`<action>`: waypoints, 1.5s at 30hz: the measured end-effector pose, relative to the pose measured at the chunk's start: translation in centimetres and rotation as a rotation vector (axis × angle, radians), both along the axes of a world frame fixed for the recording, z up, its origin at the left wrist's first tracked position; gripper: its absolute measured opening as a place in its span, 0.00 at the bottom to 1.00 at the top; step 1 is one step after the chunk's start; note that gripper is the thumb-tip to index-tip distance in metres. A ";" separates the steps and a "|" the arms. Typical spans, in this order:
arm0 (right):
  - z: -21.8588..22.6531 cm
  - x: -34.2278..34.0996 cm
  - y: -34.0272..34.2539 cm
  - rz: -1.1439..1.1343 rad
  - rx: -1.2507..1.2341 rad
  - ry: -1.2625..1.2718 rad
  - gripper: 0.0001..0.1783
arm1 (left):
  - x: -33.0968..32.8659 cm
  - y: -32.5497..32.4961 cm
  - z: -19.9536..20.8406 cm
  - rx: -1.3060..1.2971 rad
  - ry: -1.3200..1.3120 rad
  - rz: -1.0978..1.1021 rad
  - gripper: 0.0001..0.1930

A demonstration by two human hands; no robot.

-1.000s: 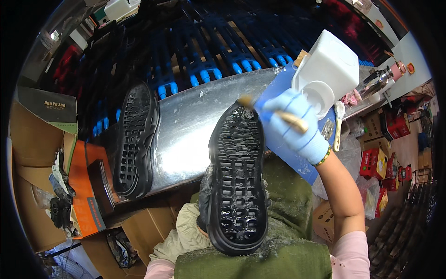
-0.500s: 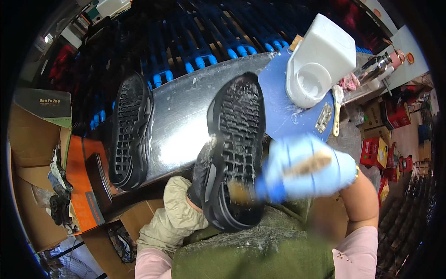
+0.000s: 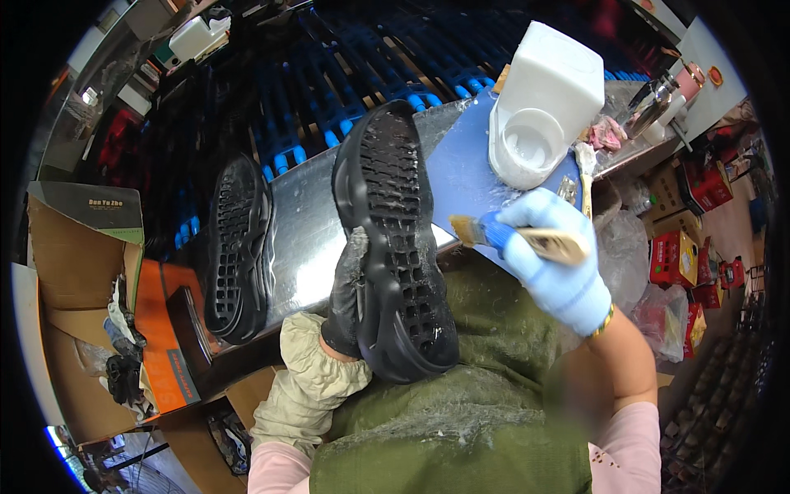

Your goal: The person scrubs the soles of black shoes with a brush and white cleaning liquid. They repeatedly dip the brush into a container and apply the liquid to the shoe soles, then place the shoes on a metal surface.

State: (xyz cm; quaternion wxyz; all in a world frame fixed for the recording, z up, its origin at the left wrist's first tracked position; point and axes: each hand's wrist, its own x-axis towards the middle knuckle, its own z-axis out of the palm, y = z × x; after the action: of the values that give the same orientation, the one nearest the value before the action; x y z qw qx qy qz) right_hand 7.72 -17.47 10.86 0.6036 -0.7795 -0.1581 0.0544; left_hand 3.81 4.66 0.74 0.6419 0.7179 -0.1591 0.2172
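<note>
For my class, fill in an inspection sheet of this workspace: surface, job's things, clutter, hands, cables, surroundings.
Surface: metal table, blue sheet at its right.
Job's things: black sole in hand; second sole at the table's left; brush; white cup.
Clutter: spare brush and pink cloth right of the cup.
Left hand: dark glove, holding the black sole.
Right hand: light blue glove, fingers around the brush, bristles apart from the sole.
Cables: thin lines at lower left, too small to tell.
Surroundings: open carton left, red boxes right.
</note>
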 end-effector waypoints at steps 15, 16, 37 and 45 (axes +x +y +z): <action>-2.5 -1.6 -3.3 -0.199 0.070 0.220 0.06 | -1.5 2.8 -0.5 -0.881 0.461 -0.330 0.29; -2.1 -1.5 -3.9 -0.269 0.190 0.338 0.07 | -1.2 2.8 -0.4 -0.953 0.535 -0.387 0.28; -0.5 -1.3 -4.5 -0.235 0.873 0.162 0.20 | -1.7 -0.2 -0.7 -1.358 0.764 -0.696 0.25; 1.5 -2.0 9.2 0.228 0.075 -0.858 0.08 | -4.7 -1.3 0.7 -1.449 0.927 -0.708 0.25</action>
State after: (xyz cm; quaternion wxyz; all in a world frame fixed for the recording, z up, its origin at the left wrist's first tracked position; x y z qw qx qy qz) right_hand 5.69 -8.23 12.33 0.5015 -0.6865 -0.4811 -0.2138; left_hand -0.86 3.40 1.44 0.9619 0.0667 0.0780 -0.2535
